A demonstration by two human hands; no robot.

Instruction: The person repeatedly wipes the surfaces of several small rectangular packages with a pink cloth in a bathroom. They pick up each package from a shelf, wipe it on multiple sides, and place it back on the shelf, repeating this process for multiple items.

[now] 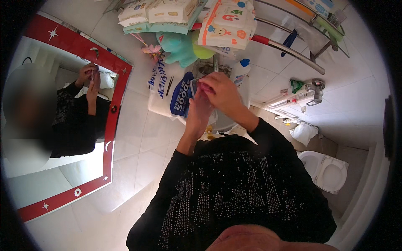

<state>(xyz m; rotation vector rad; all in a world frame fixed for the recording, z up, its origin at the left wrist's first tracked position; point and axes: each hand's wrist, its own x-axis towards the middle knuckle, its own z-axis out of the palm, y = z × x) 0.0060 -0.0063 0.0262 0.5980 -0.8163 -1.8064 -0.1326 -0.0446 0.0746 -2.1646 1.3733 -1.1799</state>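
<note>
My two hands are raised together over the washbasin (224, 121). My left hand (197, 115) is upright, its fingers largely hidden behind my right hand. Bent over at the top, my right hand (224, 93) has its fingers closed in a pinch against a small pinkish thing (204, 87) at my left fingertips. Beside it shows the edge of something clear and thin, like plastic; its kind cannot be made out. Just behind the hands hangs or lies a white and blue printed plastic package (161, 94). A white bottle with a blue cap (240, 72) stands right of them.
A red-framed mirror (121, 90) on the left reflects my arms. Above are wipes packs (228, 25), a turquoise plush toy (178, 48) and a metal rack (289, 52). On the right are a wall tap (317, 92), a white bag (304, 133) and a toilet (333, 171).
</note>
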